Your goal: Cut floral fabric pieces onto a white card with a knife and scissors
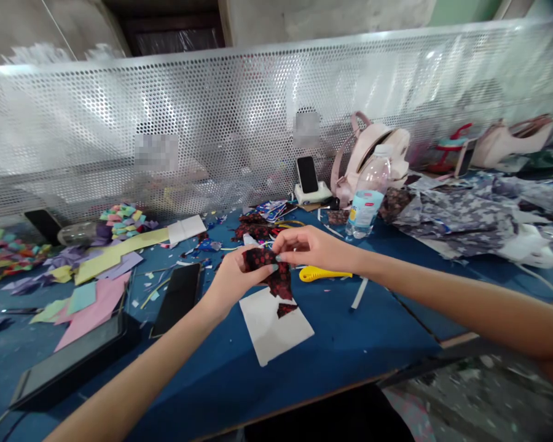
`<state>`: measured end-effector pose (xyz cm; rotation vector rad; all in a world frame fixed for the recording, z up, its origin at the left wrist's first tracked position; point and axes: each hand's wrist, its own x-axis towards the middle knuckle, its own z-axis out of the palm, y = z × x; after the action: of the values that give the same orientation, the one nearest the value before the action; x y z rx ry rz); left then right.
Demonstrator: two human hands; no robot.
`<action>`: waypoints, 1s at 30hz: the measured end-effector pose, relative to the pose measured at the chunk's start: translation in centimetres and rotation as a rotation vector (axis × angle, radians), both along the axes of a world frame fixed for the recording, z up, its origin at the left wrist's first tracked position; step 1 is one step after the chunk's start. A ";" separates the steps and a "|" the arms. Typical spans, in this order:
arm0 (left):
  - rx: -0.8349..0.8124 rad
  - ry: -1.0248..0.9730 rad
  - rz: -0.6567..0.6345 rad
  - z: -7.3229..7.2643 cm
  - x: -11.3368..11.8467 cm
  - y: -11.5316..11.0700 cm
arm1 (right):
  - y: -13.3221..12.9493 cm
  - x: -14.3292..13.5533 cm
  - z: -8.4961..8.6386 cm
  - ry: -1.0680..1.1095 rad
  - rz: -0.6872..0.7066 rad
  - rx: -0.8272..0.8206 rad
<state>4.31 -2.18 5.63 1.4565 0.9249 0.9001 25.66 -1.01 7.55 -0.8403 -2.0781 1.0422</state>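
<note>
A dark red-and-black patterned piece (280,283) hangs between my two hands above the blue table. My left hand (234,275) pinches its left side, thumb in front. At its upper right, my right hand (297,245) grips the same piece between thumb and fingers. Below lies a white square sheet (276,334), with a small dark patterned scrap (286,309) on its upper right part. Just right of my hands rests a yellow-handled tool (325,274). More dark patterned scraps (257,229) lie behind my hands.
Left of my hands are a black phone (177,299), a tablet (74,362) and coloured paper (96,307). A bottle (368,199), a pink backpack (378,147) and a grey patterned pile (470,209) stand right. A perforated metal panel (212,135) runs behind the table (341,356).
</note>
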 end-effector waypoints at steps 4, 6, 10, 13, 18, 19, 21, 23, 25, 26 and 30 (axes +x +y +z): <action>-0.050 -0.026 0.019 -0.4 -0.7 -0.2 | 0.4 1.1 0.4 -0.013 0.037 -0.034; -0.090 -0.046 0.018 -0.7 -0.8 -0.7 | 0.0 1.3 -0.2 -0.047 0.063 -0.062; -0.164 -0.093 0.008 -1.5 -0.5 -3.0 | -2.7 0.8 -2.5 -0.078 0.120 -0.193; -0.215 -0.074 -0.023 -2.1 -0.3 -5.0 | -4.8 0.5 -4.2 -0.016 0.065 -0.355; -0.220 0.025 -0.016 -2.7 -0.7 -6.1 | -6.2 1.8 -4.8 -0.027 -0.038 -0.391; -0.218 0.042 -0.021 -2.8 -0.8 -6.0 | -6.4 2.1 -4.7 -0.044 -0.046 -0.372; -0.211 0.073 -0.045 -2.8 -0.9 -5.9 | -6.7 2.4 -4.4 -0.074 -0.039 -0.347; -0.193 0.107 -0.077 -2.8 -1.0 -5.9 | -7.1 2.6 -4.3 -0.084 -0.021 -0.360; -0.165 0.137 -0.097 -2.7 -1.0 -6.5 | -7.7 2.6 -4.3 -0.087 -0.006 -0.379; -0.138 0.154 -0.104 -2.7 -1.1 -6.9 | -8.0 2.6 -4.4 -0.097 -0.005 -0.374; 0.062 0.271 -0.197 -2.9 -1.7 -9.0 | -9.5 3.0 -4.5 -0.208 0.003 -0.330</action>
<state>2.64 -11.22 2.73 1.7195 0.9358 0.6003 28.63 -10.52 3.10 -1.1512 -2.1055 1.3738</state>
